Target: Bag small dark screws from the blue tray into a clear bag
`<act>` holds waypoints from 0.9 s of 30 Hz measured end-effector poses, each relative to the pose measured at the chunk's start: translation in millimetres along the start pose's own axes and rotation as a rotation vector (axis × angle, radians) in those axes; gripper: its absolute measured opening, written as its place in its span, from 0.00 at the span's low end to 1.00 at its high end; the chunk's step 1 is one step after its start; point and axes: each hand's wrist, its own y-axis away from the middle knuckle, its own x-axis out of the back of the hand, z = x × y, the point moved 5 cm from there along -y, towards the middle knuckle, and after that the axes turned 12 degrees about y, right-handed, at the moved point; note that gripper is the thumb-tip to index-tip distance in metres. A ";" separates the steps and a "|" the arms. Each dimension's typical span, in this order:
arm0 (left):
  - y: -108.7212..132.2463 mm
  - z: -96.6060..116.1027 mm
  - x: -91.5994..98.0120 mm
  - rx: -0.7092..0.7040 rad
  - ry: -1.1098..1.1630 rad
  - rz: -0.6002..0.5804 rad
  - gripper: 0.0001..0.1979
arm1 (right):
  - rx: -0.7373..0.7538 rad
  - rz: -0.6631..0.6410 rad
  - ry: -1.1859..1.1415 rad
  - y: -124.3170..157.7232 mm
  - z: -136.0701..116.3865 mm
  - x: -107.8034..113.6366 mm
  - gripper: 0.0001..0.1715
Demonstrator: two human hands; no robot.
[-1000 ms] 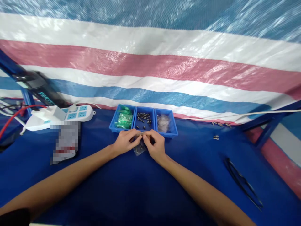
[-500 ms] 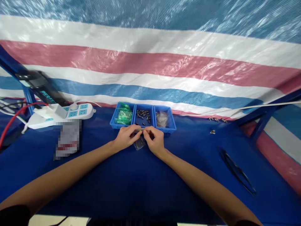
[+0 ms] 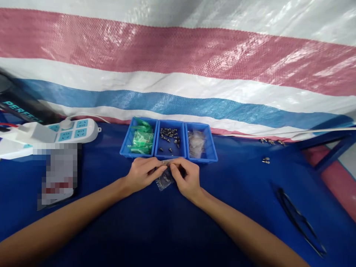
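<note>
Between my two hands is a small clear plastic bag (image 3: 164, 180), its top edge pinched from both sides and its body hanging down below my fingers. Something small and shiny shows inside it, too small to make out fully. My left hand (image 3: 144, 172) is closed on the bag's left top corner, thumb against fingers. My right hand (image 3: 187, 177) pinches the right part of the same edge. Just behind my hands stand three joined blue bins: the left bin (image 3: 124, 145) with green bags, the middle bin (image 3: 164, 152) with several screws (image 3: 168, 133), the right bin (image 3: 211, 150) with clear bags (image 3: 196, 143).
A white power strip (image 3: 90, 130) and a phone-like blurred object (image 3: 59, 174) lie to the left, near a black cylindrical container (image 3: 23, 105). On the right are eyeglasses (image 3: 300, 220) and small metal pieces (image 3: 266, 160). A striped sheet (image 3: 178, 48) hangs behind the table.
The view has tilted down and come closer, so the bins and hands look larger. Both hands keep their pinch on the bag's top edge.
</note>
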 end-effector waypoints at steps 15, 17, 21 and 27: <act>-1.5 4.5 0.4 -0.034 -0.004 0.020 0.08 | 0.008 -0.015 0.005 0.4 -0.9 -0.5 0.06; -1.2 4.6 0.6 -0.038 -0.006 0.014 0.08 | 0.010 -0.015 0.008 0.2 -0.9 -0.7 0.06; -0.5 3.4 1.1 -0.027 -0.001 0.006 0.07 | 0.010 -0.015 0.023 0.6 -1.4 -0.7 0.07; 0.1 1.5 -0.1 -0.014 0.014 0.006 0.04 | 0.000 -0.016 0.019 1.5 -0.7 -1.5 0.07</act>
